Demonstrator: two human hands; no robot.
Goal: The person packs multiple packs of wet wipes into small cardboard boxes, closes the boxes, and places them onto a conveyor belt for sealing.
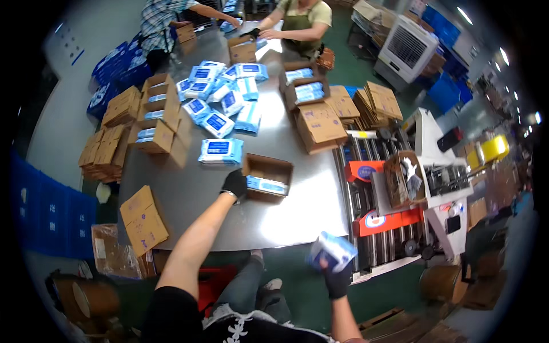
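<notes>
A: ok so where's the soft pack [336,250] and what's got hold of it?

B: Up in the air past the near edge of the steel table [189,188], lower right, near the roller conveyor [394,246]. The black-gloved right hand [337,281] is clamped on its lower end.

A: how d'you reckon it handles?

B: I'd guess light and squishy, wrapper a bit slippery, not really fragile. Personally I'd take it across the middle, thumb on one broad face and fingers on the other. Pinching just an end probably lets it flop.

A: and the left hand [234,184]?

B: Gloved too, at the left wall of an open carton [267,166] on the table. Can't tell if it's gripping the cardboard or just resting there.

A: counts?

B: One pack in the right hand, one carton by the left, at least one pack [267,184] inside that. One loose pack [221,151] just beyond it. Then the pile [233,103]: maybe a dozen, but they overlap, so don't hold me to it. Two open cartons [314,103] with packs in on the table's right side, and two co-workers [304,37] at the far end.
</notes>
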